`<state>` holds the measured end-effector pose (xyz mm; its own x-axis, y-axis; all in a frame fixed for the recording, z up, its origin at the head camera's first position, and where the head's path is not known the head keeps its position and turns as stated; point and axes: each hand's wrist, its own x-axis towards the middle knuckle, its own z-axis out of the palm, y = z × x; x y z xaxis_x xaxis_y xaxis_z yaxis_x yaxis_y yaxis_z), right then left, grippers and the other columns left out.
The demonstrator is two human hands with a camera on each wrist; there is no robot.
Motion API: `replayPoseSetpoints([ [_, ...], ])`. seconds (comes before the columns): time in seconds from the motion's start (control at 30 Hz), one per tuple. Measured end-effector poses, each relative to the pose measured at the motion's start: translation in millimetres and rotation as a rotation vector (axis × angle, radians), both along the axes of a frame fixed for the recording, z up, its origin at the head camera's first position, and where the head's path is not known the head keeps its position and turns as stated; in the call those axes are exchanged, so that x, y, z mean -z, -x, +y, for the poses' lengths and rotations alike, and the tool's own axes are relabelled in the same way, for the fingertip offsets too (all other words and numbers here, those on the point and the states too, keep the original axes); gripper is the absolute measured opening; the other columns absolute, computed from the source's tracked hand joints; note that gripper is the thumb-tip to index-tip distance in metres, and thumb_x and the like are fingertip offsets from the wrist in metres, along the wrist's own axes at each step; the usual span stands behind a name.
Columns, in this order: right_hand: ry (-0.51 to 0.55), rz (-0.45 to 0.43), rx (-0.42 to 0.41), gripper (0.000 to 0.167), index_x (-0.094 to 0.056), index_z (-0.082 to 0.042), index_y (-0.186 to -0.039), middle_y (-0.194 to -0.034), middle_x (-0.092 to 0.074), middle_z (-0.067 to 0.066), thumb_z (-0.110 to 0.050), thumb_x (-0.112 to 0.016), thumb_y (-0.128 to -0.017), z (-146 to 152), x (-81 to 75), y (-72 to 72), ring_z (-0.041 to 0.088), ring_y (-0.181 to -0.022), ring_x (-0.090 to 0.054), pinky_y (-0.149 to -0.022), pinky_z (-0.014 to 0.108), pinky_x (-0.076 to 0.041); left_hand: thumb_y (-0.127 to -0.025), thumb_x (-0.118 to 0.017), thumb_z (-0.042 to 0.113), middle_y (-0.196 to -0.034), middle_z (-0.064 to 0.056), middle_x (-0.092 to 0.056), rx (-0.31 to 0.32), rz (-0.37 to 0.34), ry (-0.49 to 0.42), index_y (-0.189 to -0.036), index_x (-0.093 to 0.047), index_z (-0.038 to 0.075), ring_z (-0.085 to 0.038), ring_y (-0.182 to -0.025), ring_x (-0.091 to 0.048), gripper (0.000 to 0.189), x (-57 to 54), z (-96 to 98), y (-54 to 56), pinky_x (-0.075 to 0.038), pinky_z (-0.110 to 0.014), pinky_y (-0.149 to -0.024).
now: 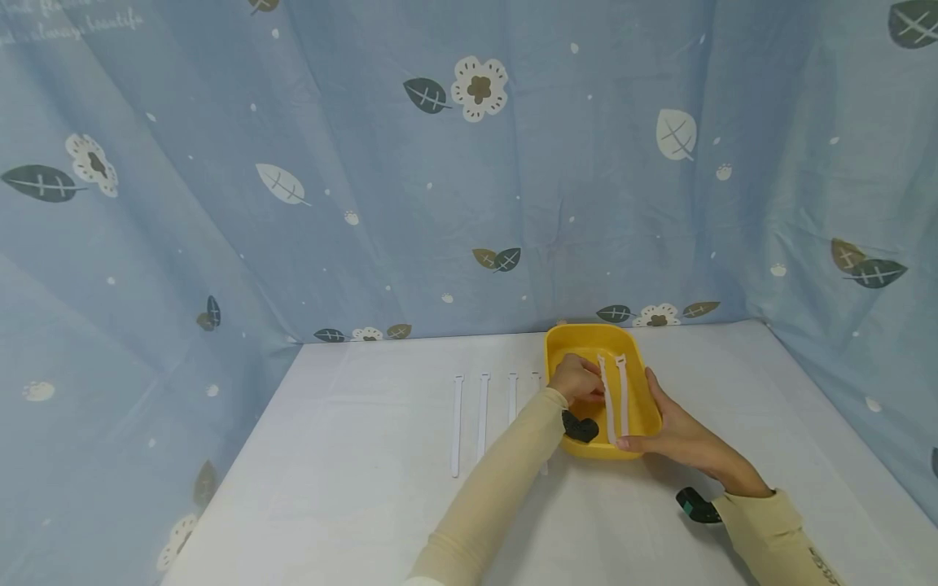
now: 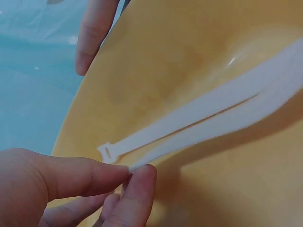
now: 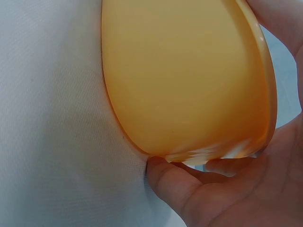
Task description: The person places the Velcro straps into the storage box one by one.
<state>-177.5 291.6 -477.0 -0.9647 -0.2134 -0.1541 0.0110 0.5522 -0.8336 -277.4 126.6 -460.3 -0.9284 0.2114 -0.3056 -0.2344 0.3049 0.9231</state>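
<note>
Inside a yellow plastic bin (image 1: pixel 592 335) lie two white cable tie straps, side by side. My left hand (image 1: pixel 577 379) reaches into the bin and pinches the end of one cable tie (image 2: pixel 199 137) between thumb and forefinger. The other cable tie (image 2: pixel 175 111), its slotted head visible, runs right next to it in the left wrist view. My right hand (image 1: pixel 687 438) grips the bin's right side, thumb over the near rim and fingers along the outer wall (image 3: pixel 189 80). In the right wrist view the fingertips reach the bin's lower edge.
Left of the bin, several white cable ties (image 1: pixel 457 427) lie in a row on the white tabletop (image 1: pixel 352 488), partly behind my left sleeve (image 1: pixel 498 488). A blue patterned curtain (image 1: pixel 410 179) hangs behind and at both sides. Black wrist devices (image 1: pixel 698 506) sit by both wrists.
</note>
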Motion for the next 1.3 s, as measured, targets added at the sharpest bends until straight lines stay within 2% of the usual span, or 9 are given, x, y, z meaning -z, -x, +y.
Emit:
replayPoseSetpoints([
  [0.37,-0.018,0.002,0.005,0.135,0.024,-0.006,-0.161,-0.17,0.001,0.032,-0.04,-0.082,-0.084,-2,-0.8,-0.3,0.053,-0.153,-0.02,-0.117,0.08,-0.022,-0.084,-0.071,-0.015,-0.089,-0.019,-0.075,0.006,0.006,0.009,-0.118,-0.069,-0.008,-0.041,-0.093,-0.077,0.034,1.5,-2.4,0.9,-0.065,-0.044,-0.083],
  [0.63,-0.013,0.005,0.0,0.135,0.025,-0.007,-0.16,-0.17,0.002,0.032,-0.038,-0.082,-0.085,-2,0.6,-0.3,0.054,-0.153,-0.018,-0.115,0.082,-0.022,-0.086,-0.07,-0.011,-0.09,-0.017,-0.075,0.025,0.029,-0.032,-0.12,-0.069,-0.008,-0.042,-0.096,-0.076,0.034,-8.5,-8.5,-5.2,-0.064,-0.047,-0.087],
  [0.77,-0.02,0.008,0.002,0.135,0.025,-0.006,-0.16,-0.17,-0.001,0.033,-0.039,-0.082,-0.085,-2,0.8,-1.4,0.052,-0.151,-0.024,-0.115,0.081,-0.024,-0.089,-0.07,-0.007,-0.095,-0.015,-0.073,0.054,0.034,-0.074,-0.123,-0.068,-0.008,-0.041,-0.098,-0.076,0.035,-14.6,-15.5,-6.6,-0.064,-0.046,-0.088],
  [0.87,-0.026,0.009,0.003,0.134,0.025,-0.006,-0.16,-0.17,-0.002,0.033,-0.039,-0.081,-0.085,-2,1.8,-1.8,0.051,-0.15,-0.028,-0.115,0.08,-0.026,-0.09,-0.071,-0.004,-0.098,-0.013,-0.073,0.066,0.05,-0.09,-0.124,-0.068,-0.006,-0.04,-0.1,-0.075,0.034,-16.6,-20.1,-6.8,-0.065,-0.043,-0.088],
  [1.03,-0.027,0.001,0.005,0.135,0.026,-0.007,-0.16,-0.17,-0.001,0.033,-0.04,-0.082,-0.085,-2,1.2,-1.9,0.051,-0.151,-0.025,-0.116,0.08,-0.024,-0.09,-0.072,0.002,-0.098,-0.007,-0.073,0.096,0.095,-0.106,-0.121,-0.071,-0.003,-0.038,-0.104,-0.073,0.031,-20.8,-29.6,-8.7,-0.065,-0.041,-0.089],
  [1.3,-0.037,-0.01,0.026,0.137,0.026,-0.009,-0.161,-0.17,-0.002,0.032,-0.043,-0.083,-0.083,-4,1.4,-0.2,0.051,-0.15,-0.026,-0.117,0.08,-0.022,-0.093,-0.073,0.009,-0.103,-0.007,-0.072,0.172,0.205,-0.141,-0.117,-0.073,0.002,-0.017,-0.086,-0.069,0.024,-27.5,-55.8,-12.5,-0.066,-0.035,-0.085],
])
